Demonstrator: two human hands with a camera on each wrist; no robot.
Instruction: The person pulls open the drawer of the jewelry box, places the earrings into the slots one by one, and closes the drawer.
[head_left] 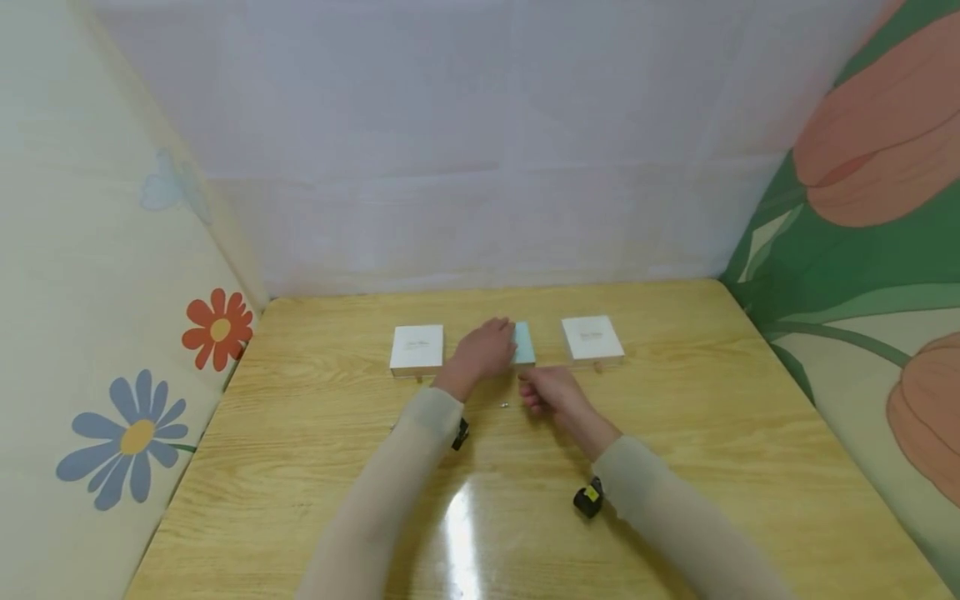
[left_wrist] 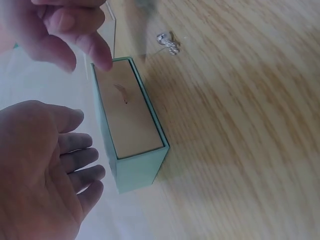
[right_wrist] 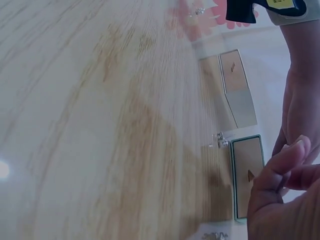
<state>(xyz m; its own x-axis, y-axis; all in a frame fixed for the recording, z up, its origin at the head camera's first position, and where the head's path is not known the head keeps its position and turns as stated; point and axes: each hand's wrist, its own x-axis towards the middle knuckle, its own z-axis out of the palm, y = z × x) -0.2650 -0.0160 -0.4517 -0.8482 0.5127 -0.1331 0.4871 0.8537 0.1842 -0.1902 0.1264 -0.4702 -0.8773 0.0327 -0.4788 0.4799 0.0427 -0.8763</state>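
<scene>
I have mint-green drawer box (head_left: 524, 342) on surface (head_left: 690, 400). Left hand (head_left: 483, 346) alongside box, fingers relaxed; right hand (head_left: 552, 390) near box front, fingers curled, contents I cannot tell. Silver jewellery piece (left_wrist: 169, 43) near box front. Step, I judge: opening drawer. Next move: pinch pull tab (left_wrist: 121, 93).

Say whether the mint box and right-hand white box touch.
Apart: the head view shows tabletop between the mint box and right-hand white box.
</scene>
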